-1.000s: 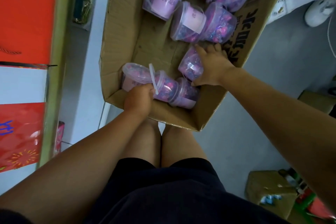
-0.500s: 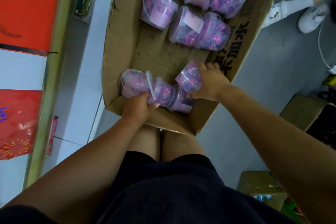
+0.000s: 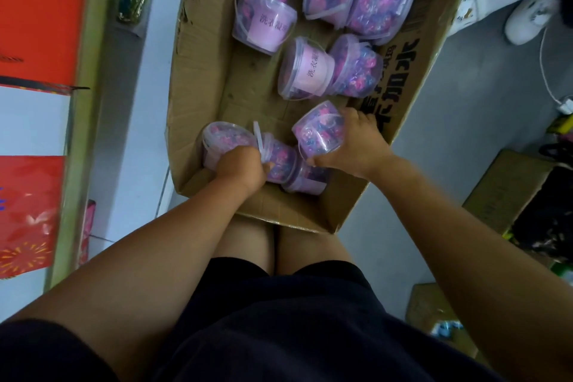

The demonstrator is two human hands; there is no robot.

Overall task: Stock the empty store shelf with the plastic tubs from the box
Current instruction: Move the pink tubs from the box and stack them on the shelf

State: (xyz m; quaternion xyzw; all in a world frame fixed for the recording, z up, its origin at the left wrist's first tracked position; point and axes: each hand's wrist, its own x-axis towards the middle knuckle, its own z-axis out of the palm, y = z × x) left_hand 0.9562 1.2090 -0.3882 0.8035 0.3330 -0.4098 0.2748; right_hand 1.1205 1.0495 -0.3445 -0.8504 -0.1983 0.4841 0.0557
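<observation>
Two tubs are coming out of the cardboard box (image 3: pixel 198 77): the right hand (image 3: pixel 353 146) is wrapping a clear pod tub (image 3: pixel 319 133), the left hand (image 3: pixel 240 167) is pinching a thin white handle (image 3: pixel 259 141). That handle tub (image 3: pixel 280 161) may swing or slip.

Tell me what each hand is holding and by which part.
The right hand grips a tub around its side, tilted above the box floor. The left hand clutches the white handle between two tubs lying near the box's near corner.
</observation>
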